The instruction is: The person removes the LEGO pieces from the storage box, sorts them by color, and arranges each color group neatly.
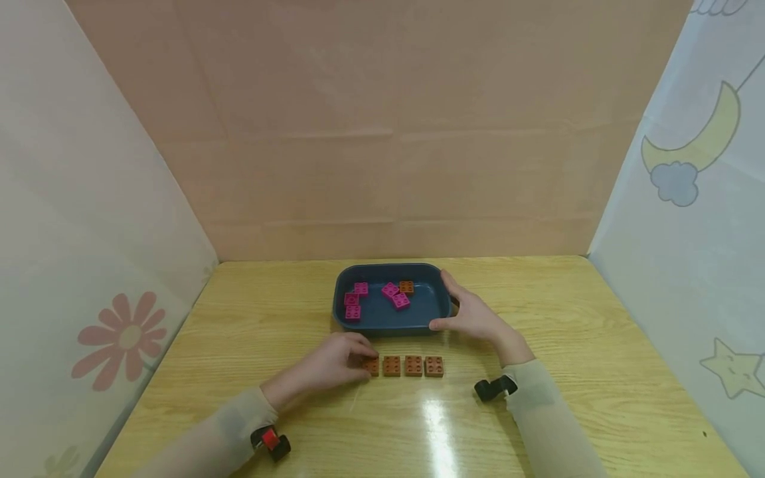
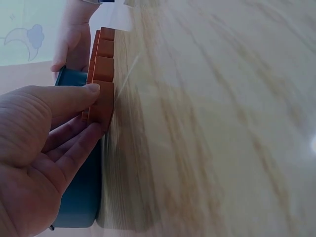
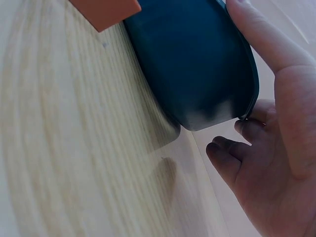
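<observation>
A short row of brown toy bricks (image 1: 414,366) stands on the table in front of a dark blue tray (image 1: 425,311). My left hand (image 1: 331,362) pinches the leftmost brown brick (image 2: 104,101) between thumb and fingers; that brick sits at the end of the row. At the tray's right end, my right hand (image 1: 476,317) grips the rim, its thumb at the near corner and a finger reaching to the far corner. Inside the tray lie several pink bricks (image 1: 353,312) and one orange-brown brick (image 1: 406,287).
The wooden table (image 1: 269,299) ends at a plain brown backdrop (image 1: 394,166). Patterned white sheets (image 1: 657,265) flank it on both sides. A small dark wrist camera (image 1: 495,388) is strapped near each sleeve cuff.
</observation>
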`<state>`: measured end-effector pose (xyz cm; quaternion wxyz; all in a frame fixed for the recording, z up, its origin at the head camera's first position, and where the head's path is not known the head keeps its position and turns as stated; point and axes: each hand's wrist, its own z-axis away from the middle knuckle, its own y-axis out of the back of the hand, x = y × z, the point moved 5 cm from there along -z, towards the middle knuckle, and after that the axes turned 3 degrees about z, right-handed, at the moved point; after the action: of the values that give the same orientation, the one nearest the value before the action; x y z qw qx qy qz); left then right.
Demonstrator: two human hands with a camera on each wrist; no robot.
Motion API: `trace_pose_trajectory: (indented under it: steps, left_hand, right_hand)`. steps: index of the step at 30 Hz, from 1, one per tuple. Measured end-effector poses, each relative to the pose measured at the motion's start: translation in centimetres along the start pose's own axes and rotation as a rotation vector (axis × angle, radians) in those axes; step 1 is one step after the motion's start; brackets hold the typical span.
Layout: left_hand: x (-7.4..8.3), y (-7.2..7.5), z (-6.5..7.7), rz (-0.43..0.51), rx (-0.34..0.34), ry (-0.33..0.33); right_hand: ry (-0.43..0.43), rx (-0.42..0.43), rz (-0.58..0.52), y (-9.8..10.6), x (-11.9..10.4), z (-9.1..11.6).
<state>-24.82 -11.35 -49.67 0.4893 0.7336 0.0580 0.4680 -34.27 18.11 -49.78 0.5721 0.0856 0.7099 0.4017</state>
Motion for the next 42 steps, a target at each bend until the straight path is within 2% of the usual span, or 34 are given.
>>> trace_pose_trajectory:
  steps: [19,32,38,42]
  left_hand:
    - [0.2,-0.1,-0.1,0.000,-0.007,-0.028]
    - [0.1,0.0,-0.2,-0.006,0.015,-0.040]
    - [0.9,1.1,-0.1,0.011,0.051,-0.057]
    - [1.6,2.3,-0.2,0.061,0.056,-0.071]
  right_hand:
    - [0.006,0.004,-0.004,-0.1,0.3,0.0]
    - [0.015,0.009,0.015,0.1,0.3,0.0]
    - [0.012,0.006,0.004,0.1,0.2,-0.1]
    - [0.010,0.001,-0.006,0.0,0.2,0.0]
